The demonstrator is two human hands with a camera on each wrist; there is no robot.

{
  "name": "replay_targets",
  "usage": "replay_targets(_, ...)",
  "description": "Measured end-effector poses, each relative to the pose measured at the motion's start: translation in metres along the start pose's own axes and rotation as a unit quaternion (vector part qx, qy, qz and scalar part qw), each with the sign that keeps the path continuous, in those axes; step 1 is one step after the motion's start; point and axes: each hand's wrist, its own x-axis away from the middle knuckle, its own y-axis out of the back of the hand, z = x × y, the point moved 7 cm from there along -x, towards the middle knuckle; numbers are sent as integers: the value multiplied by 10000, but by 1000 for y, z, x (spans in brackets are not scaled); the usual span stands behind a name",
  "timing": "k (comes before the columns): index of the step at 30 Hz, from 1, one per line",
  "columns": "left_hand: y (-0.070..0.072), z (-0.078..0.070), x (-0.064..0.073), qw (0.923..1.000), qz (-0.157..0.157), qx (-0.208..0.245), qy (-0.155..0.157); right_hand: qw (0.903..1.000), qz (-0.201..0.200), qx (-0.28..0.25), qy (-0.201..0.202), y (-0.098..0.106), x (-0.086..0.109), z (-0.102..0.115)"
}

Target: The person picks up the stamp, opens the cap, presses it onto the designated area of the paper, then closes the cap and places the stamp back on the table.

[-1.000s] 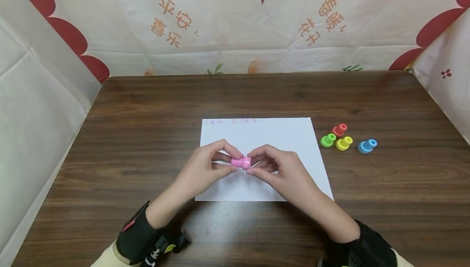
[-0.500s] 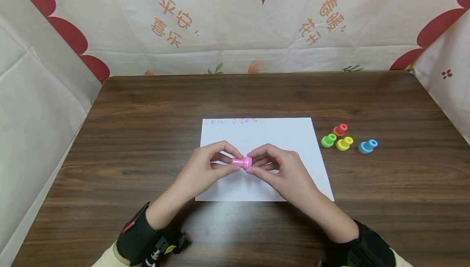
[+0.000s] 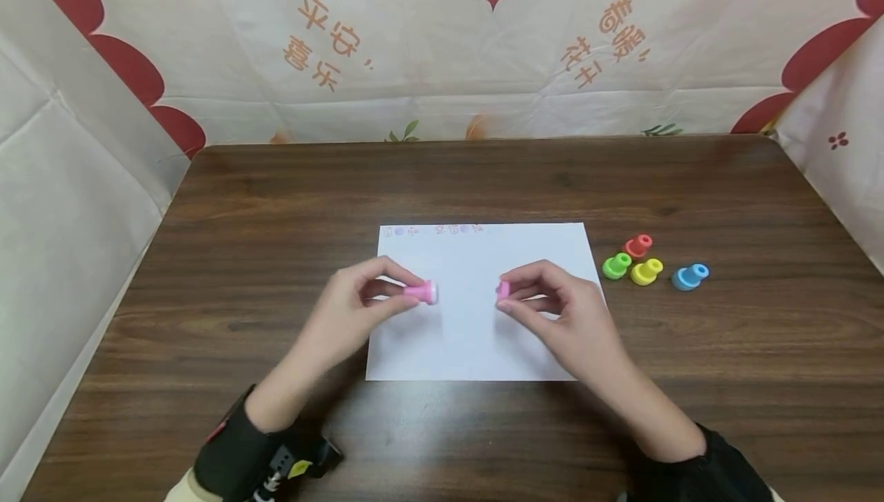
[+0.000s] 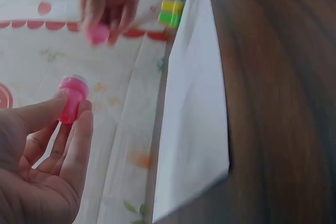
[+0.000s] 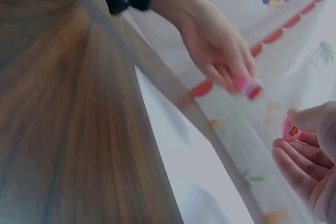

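My left hand (image 3: 348, 302) pinches a pink toy stamp (image 3: 418, 293) by its narrow handle, between thumb and fingers. The stamp lies sideways, its whitish end facing right. Across from it my right hand (image 3: 566, 314) pinches a small pink cap (image 3: 503, 289), apart from the stamp. In the right wrist view the cap (image 5: 290, 130) bears a small orange-red picture. Both hands are held above a sheet of white paper (image 3: 470, 348), which has a row of faint small prints along its top left edge.
Right of the paper stand a red stamp (image 3: 638, 246), a green stamp (image 3: 617, 265), a yellow stamp (image 3: 646, 272) and, a little apart, a blue stamp (image 3: 691, 277). A patterned cloth (image 3: 428, 41) hangs behind the brown wooden table (image 3: 276, 203).
The pink cap has come off the stamp. My left hand has moved left with the stamp, and my right hand has moved right with the cap.
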Motion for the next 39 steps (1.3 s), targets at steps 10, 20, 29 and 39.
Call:
replay_targets(10, 12, -1, -4, 9995, -130, 281, 6, 9996, -48, 243, -129, 13, 4, -5)
replay_targets(20, -2, -16, -29, 9990, 58, 417, -146, 9990, -133, 402, -136, 18, 7, -12)
replay_targets(29, -17, -32, -66, 9981, 120, 287, -538, 9984, -174, 517, -166, 22, 9, -17)
replay_targets(39, -36, -44, -103, 9954, 57, -750, -592, 9978, -137, 572, -314, 24, 11, -22)
